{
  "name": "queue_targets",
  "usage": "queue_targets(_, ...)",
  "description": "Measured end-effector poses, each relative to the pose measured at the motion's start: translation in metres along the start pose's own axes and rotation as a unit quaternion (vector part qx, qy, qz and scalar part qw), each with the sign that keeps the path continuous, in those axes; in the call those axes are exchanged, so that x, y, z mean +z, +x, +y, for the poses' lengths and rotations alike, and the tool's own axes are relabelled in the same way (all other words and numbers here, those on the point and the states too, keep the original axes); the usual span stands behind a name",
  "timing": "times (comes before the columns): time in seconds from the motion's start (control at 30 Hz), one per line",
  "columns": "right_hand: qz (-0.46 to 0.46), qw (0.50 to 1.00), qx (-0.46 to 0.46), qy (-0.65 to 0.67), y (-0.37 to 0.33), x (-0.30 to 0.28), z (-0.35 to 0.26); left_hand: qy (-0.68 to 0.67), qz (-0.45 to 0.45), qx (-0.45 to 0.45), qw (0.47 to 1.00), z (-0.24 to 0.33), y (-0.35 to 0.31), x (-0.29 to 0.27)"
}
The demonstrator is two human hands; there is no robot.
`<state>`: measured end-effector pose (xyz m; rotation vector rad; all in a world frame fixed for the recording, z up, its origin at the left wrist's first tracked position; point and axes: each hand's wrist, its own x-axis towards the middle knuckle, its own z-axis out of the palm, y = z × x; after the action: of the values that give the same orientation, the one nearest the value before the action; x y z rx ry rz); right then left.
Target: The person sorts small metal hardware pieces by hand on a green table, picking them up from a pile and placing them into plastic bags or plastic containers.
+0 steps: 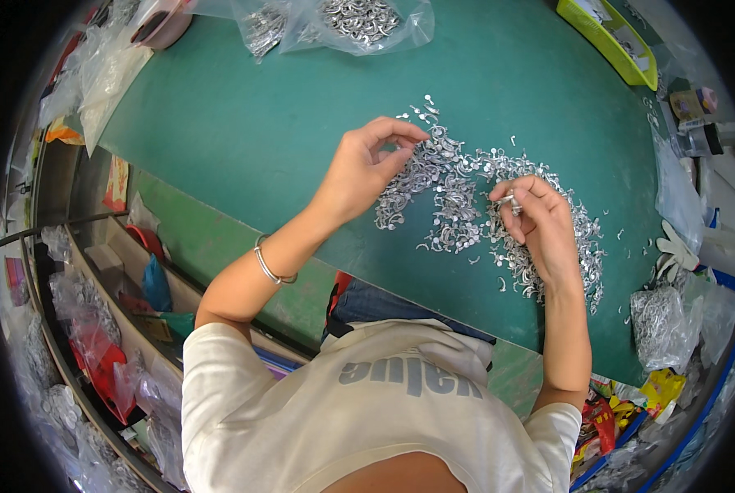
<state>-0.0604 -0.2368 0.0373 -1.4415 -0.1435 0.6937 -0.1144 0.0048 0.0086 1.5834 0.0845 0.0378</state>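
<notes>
A heap of small silvery metal pieces (453,205), many of them curved like hooks with a round flat end, is spread on the green tabletop (301,107). My left hand (371,160) hovers at the heap's upper left edge. Its fingers are curved, the thumb stands apart from the forefinger, and nothing shows between them. Over the right part of the heap, my right hand (540,214) is closed, palm partly up. Its thumb and fingers pinch a small metal piece (507,200); whether more pieces lie in the palm is hidden.
Clear plastic bags of metal pieces (359,20) lie at the far edge. A yellow-green basket (618,45) stands far right. At the right edge are a white glove (675,253) and a filled bag (663,324). Shelves with bags (96,329) stand to the left.
</notes>
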Motion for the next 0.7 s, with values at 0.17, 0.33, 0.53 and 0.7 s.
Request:
queue_targets(0.17, 0.006, 0.977, 0.068, 0.204, 0.006, -0.008, 0.005, 0.104, -0.030, 0.040, 0.993, 0.001, -0.007, -0.005)
queue_targets(0.33, 0.020, 0.994, -0.023, -0.107, -0.004, 0.005, -0.006, 0.413, -0.032, 0.179, 0.893, 0.011, -0.028, 0.000)
queue_targets(0.53, 0.083, 0.893, -0.159, -0.413, -0.006, 0.003, -0.003, 0.423, -0.036, 0.172, 0.889, 0.001, -0.029, 0.005)
queue_targets(0.7, 0.093, 0.867, -0.196, -0.449, -0.006, -0.003, 0.000, 0.380, -0.001, 0.179, 0.908, -0.004, -0.025, 0.004)
